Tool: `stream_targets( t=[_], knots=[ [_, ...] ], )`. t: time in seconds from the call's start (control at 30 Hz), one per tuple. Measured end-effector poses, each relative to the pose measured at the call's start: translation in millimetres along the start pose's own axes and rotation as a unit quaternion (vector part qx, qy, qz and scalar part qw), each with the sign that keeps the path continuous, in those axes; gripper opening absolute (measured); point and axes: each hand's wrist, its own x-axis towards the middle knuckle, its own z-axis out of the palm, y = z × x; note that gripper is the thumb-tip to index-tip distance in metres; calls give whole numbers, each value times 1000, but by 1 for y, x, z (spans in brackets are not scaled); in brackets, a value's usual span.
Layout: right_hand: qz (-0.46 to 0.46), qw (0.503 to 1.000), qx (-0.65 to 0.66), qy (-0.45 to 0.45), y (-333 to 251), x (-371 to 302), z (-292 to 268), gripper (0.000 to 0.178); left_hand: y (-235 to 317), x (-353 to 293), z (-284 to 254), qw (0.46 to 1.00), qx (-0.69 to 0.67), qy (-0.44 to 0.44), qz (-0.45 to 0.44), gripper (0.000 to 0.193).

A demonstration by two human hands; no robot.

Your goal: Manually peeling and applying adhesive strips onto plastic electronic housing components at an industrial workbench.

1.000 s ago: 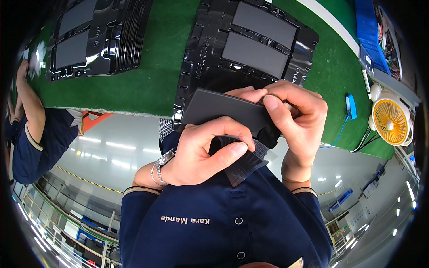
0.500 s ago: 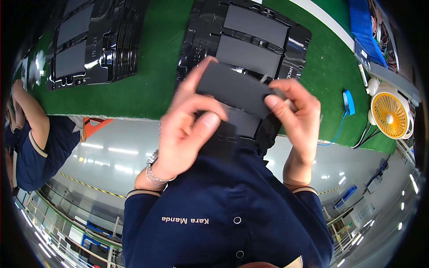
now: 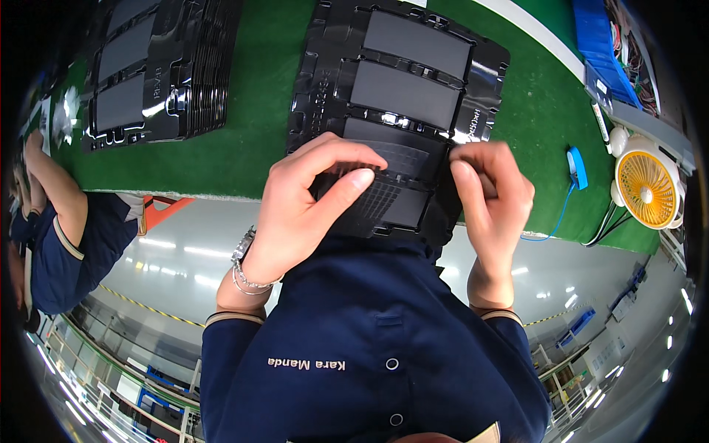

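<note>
A black plastic tray (image 3: 306, 103) lies in front of me, with flat dark grey panels (image 3: 405, 94) in its pockets. Over its near part, my left hand (image 3: 314, 181) is closed, thumb and forefinger at a thin dark piece with a grid pattern (image 3: 378, 203); its outline blends into the tray. Across from it, beside the tray's right edge, my right hand (image 3: 493, 181) has its fingers curled and thumb against forefinger. What it pinches, if anything, is hidden.
At the left stands a stack of similar black trays (image 3: 199, 88). A blue strap with a cord (image 3: 577, 170), a yellow and white fan (image 3: 644, 190) and a blue bin of wires (image 3: 609, 55) are at the right. Another person's arm (image 3: 59, 184) reaches the green table at far left.
The dark panel held between both hands has come down and tilted, and its grid pattern now shows. My left hand has lowered its raised finger; my right hand has curled further.
</note>
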Motion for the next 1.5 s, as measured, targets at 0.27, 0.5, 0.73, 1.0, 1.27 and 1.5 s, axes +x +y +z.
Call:
stream_targets(
  t=[0.27,0.5,0.73,1.0,1.27,1.5],
  knots=[
    [-157,983,-18,-90,-10,3,11,9,0,4,8,999,-39,-29,19,10],
    [-177,979,-30,-100,-7,5,14,8,-1,2,12,997,-60,-36,26,8],
    [-199,976,-26,-84,-1,9,15,12,0,4,11,998,-20,-45,25,8],
    [-92,988,120,-13,10,19,-1,12,-2,41,9,924,315,2,215,5],
    [-89,988,92,82,34,42,6,10,-13,68,18,830,480,-3,285,9],
    [-122,992,14,-14,39,52,8,6,-18,64,15,863,400,-11,310,11]
  ],
)
